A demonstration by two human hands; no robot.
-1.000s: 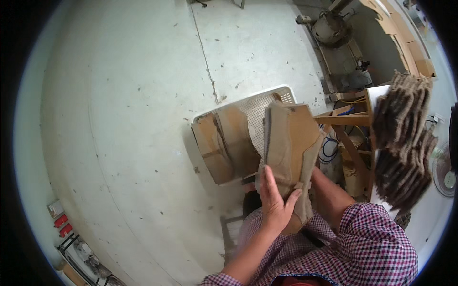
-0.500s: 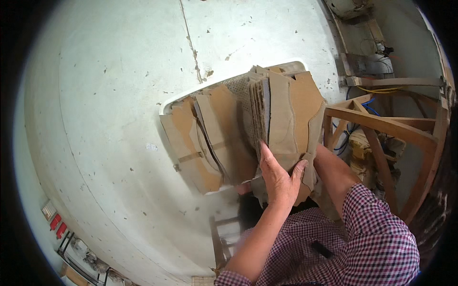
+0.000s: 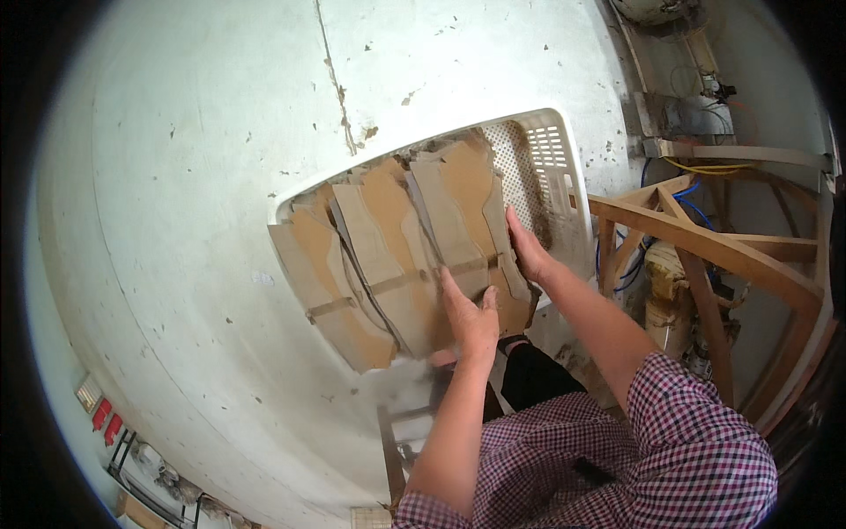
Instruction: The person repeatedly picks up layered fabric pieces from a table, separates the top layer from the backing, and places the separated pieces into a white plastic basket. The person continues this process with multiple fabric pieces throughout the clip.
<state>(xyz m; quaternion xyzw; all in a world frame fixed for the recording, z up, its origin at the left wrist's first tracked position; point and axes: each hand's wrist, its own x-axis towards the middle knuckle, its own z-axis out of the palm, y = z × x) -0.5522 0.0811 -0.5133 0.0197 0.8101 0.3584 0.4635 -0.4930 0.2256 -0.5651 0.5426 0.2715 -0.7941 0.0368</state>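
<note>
A white plastic basket holds stacks of tan and brown curved, layered panels with seam-like edges, standing side by side. The rightmost stack is between my two hands. My left hand grips its near left part, thumb over the top and fingers at the gap beside the middle stack. Against its right side lies my right hand, fingers stretched along it. Another stack stands at the left end. Narrow brown bands cross the stacks. What the panels are made of, I cannot tell.
The basket's right end shows its perforated bottom. A wooden frame stands close on the right, with blue and yellow hoses around it. Beneath lies a pale, cracked floor. A small frame is near my legs.
The stack in my hands has gone down and left into the basket beside the others. My right hand, mostly hidden before, now shows at its right side. The basket's right end has come into view.
</note>
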